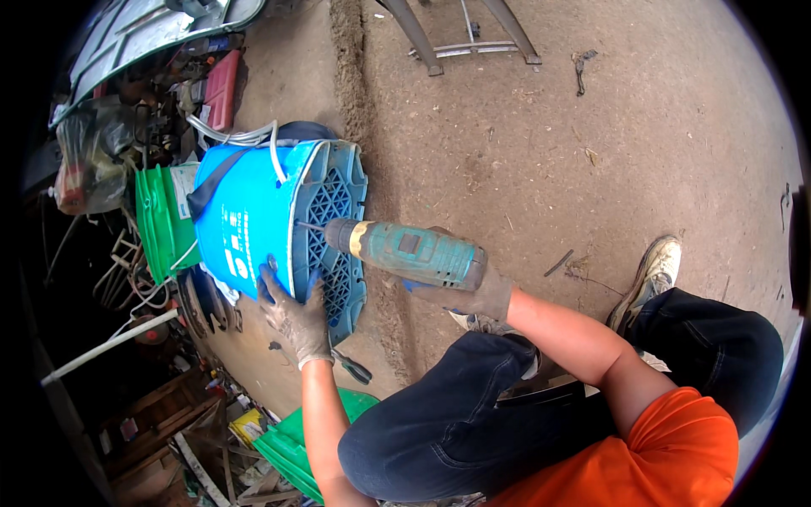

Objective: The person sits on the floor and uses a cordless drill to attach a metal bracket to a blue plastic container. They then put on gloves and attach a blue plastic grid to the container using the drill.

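A blue knapsack sprayer (245,211) lies on its side at the left, its lattice-patterned base (334,211) facing right. My gloved left hand (296,321) grips the base's near edge, thumb on the base and fingers spread on the tank wall. In my gloved right hand (473,291) is a worn teal power drill (422,253), held level. Its thin bit (311,226) points left at the rim where base and tank meet; whether it touches, I cannot tell. A dark strap (215,186) and a pale hose (277,152) run over the tank.
Below my left hand, a dark-handled tool (351,367) lies on the floor. Green plastic pieces lie behind the sprayer (160,224) and beside my knee (291,444). Clutter and a white pole (110,346) fill the left side. A metal stand (473,49) is at the far side.
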`<move>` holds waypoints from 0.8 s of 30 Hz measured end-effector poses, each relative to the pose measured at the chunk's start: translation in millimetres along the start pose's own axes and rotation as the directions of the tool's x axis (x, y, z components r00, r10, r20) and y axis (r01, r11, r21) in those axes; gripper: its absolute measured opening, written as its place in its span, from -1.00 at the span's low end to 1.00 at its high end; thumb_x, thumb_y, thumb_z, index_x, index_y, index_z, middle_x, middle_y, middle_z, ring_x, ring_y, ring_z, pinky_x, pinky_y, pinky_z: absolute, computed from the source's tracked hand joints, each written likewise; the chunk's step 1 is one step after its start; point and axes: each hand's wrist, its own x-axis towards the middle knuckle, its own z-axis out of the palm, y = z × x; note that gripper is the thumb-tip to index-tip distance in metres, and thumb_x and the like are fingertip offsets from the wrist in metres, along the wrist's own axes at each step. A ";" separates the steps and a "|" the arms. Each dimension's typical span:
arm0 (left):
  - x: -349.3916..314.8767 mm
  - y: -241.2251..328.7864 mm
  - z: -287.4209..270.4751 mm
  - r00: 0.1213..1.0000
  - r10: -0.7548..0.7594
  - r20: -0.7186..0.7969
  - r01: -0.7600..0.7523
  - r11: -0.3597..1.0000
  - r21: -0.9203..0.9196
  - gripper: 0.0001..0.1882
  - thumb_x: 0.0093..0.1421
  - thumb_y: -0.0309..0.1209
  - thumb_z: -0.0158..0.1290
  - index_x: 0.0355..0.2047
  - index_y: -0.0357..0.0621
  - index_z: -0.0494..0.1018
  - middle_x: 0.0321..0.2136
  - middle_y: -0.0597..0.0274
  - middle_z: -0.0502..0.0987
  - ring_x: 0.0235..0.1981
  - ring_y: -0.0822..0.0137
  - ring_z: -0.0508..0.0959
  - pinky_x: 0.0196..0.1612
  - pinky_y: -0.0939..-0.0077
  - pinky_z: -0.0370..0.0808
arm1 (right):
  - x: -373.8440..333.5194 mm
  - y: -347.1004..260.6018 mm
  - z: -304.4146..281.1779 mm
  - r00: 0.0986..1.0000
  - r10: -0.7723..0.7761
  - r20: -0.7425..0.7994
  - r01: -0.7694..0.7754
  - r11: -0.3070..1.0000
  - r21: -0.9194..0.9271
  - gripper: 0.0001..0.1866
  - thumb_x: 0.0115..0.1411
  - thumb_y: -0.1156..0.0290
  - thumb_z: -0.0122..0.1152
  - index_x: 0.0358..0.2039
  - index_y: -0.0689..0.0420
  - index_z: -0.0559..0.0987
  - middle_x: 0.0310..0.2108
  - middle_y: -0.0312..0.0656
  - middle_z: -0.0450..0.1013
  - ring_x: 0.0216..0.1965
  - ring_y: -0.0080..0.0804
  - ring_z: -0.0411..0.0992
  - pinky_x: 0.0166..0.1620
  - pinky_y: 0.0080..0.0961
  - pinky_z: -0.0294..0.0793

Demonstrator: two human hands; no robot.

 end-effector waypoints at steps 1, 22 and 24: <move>0.1 -0.5 0.6 1.000 0.001 0.001 -0.001 1.000 0.000 0.08 -0.04 -0.17 0.40 0.41 -0.03 0.04 0.26 -0.22 0.17 0.30 -0.21 0.21 0.29 -0.06 0.20 | -0.2 0.4 -0.2 1.000 0.001 -0.001 -0.001 1.000 0.017 -0.43 0.04 0.39 0.49 0.06 0.17 0.46 -0.09 -0.20 0.53 -0.10 -0.49 0.50 0.02 -0.46 0.51; -1.0 -1.9 1.6 1.000 0.024 -0.008 -0.024 1.000 0.016 0.07 -0.03 -0.16 0.40 0.41 -0.06 0.04 0.26 -0.25 0.18 0.28 -0.23 0.22 0.28 -0.08 0.21 | 2.6 16.2 -0.8 0.998 -0.060 0.008 0.059 0.996 0.072 -0.35 -0.01 0.39 0.52 0.11 0.19 0.45 -0.04 -0.18 0.53 -0.06 -0.50 0.50 0.05 -0.46 0.50; -0.6 -2.1 0.8 1.000 0.019 -0.004 -0.019 1.000 0.019 0.07 -0.02 -0.16 0.40 0.41 -0.06 0.04 0.26 -0.25 0.17 0.28 -0.23 0.22 0.28 -0.08 0.21 | 3.6 18.3 -1.4 0.998 -0.060 0.012 0.059 0.996 0.070 -0.31 -0.02 0.39 0.54 0.13 0.20 0.44 -0.02 -0.17 0.52 -0.04 -0.49 0.50 0.06 -0.45 0.50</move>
